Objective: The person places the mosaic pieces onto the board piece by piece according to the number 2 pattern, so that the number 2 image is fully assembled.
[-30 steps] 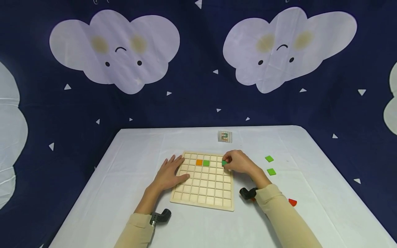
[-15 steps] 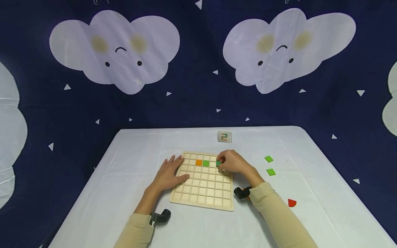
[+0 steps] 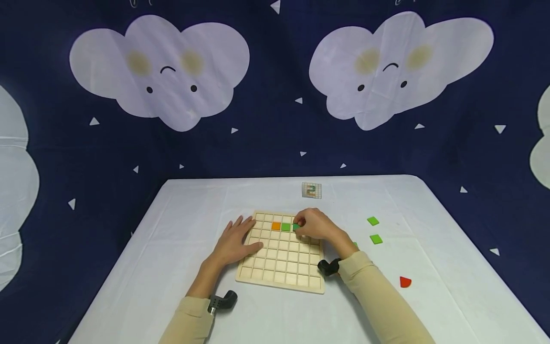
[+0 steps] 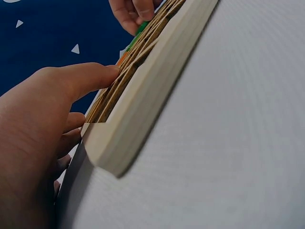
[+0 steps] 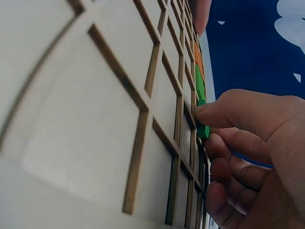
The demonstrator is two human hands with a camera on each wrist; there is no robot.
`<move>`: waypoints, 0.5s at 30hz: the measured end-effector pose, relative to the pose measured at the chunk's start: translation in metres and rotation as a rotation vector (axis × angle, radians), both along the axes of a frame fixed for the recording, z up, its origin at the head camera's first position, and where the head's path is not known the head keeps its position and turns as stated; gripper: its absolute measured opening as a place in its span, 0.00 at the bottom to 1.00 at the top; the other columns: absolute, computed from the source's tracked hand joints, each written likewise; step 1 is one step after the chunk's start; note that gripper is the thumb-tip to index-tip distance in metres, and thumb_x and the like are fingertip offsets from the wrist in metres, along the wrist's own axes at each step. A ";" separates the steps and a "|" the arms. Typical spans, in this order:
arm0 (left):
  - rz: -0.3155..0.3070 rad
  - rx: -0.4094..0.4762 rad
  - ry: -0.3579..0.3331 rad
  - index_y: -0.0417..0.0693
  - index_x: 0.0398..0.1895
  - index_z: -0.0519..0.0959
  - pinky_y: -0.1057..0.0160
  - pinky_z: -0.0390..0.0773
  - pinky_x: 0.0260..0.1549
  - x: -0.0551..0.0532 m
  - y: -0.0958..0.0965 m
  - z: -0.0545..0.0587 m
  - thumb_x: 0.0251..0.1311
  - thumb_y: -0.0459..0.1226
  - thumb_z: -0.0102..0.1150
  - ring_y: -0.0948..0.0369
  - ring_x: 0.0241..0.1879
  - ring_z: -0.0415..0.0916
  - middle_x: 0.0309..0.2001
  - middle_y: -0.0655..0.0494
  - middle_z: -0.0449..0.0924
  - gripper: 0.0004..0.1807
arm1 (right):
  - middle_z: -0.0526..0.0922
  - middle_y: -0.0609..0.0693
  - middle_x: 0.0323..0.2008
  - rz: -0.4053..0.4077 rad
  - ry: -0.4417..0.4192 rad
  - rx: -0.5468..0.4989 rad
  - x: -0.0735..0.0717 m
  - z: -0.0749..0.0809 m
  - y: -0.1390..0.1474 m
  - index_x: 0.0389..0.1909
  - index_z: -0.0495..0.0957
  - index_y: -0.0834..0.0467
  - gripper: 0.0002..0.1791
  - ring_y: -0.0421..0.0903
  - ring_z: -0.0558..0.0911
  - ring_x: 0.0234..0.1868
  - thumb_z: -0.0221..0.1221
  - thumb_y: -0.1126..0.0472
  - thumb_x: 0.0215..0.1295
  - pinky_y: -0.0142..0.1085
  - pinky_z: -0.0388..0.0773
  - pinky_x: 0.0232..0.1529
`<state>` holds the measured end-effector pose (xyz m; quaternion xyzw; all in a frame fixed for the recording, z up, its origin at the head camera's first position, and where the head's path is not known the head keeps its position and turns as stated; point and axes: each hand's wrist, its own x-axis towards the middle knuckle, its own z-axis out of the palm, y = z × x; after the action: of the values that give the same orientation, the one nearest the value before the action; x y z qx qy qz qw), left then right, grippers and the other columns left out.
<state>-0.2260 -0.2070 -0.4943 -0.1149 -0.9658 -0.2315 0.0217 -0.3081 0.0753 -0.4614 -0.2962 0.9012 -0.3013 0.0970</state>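
A square wooden grid board (image 3: 279,265) lies on the white cloth. In its second row from the far edge sit an orange square tile (image 3: 276,226) and a light green tile (image 3: 285,227). My right hand (image 3: 317,224) pinches a darker green tile (image 5: 203,128) between thumb and fingers, just right of the light green one. In the right wrist view its near end overlaps the light green tile's edge. Along the board's left side my left hand (image 3: 234,242) rests with fingers spread, its thumb (image 4: 97,78) over the rim.
Two light green tiles (image 3: 373,220) (image 3: 375,239) lie right of the board, with a red rounded piece (image 3: 405,282) nearer me. A green bit (image 3: 355,244) peeks out by the right wrist. Behind the board stands a small patterned grid card (image 3: 311,190).
My right hand has slid left along the board's second row, bringing the darker green tile up beside the light green one. The left hand stays where it was.
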 end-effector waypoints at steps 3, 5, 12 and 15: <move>0.001 0.001 -0.002 0.49 0.73 0.61 0.52 0.37 0.71 0.000 0.001 0.002 0.54 0.64 0.57 0.54 0.73 0.42 0.73 0.55 0.55 0.47 | 0.83 0.46 0.34 0.009 0.002 -0.010 0.000 0.001 -0.001 0.44 0.84 0.60 0.16 0.40 0.79 0.35 0.68 0.62 0.54 0.39 0.80 0.41; 0.000 0.002 0.001 0.49 0.73 0.61 0.51 0.37 0.71 0.000 0.001 0.003 0.54 0.64 0.57 0.54 0.73 0.43 0.73 0.55 0.56 0.47 | 0.83 0.46 0.34 0.017 0.004 -0.013 0.000 0.001 -0.001 0.45 0.84 0.61 0.16 0.40 0.79 0.35 0.68 0.62 0.53 0.39 0.80 0.41; 0.003 0.000 -0.010 0.49 0.73 0.61 0.52 0.37 0.71 0.000 0.000 0.003 0.54 0.64 0.57 0.54 0.73 0.42 0.73 0.55 0.55 0.47 | 0.84 0.48 0.36 0.020 -0.010 -0.023 0.001 0.001 -0.001 0.47 0.84 0.61 0.18 0.40 0.79 0.36 0.69 0.62 0.53 0.40 0.80 0.44; 0.002 0.005 -0.010 0.49 0.73 0.61 0.52 0.37 0.71 0.000 0.000 0.001 0.54 0.63 0.57 0.54 0.73 0.42 0.73 0.55 0.55 0.47 | 0.84 0.49 0.38 0.027 -0.015 -0.029 0.001 0.000 0.000 0.47 0.84 0.62 0.19 0.40 0.79 0.37 0.69 0.63 0.53 0.40 0.80 0.43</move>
<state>-0.2261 -0.2067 -0.4929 -0.1125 -0.9655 -0.2344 0.0175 -0.3069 0.0748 -0.4609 -0.3074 0.8918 -0.3154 0.1035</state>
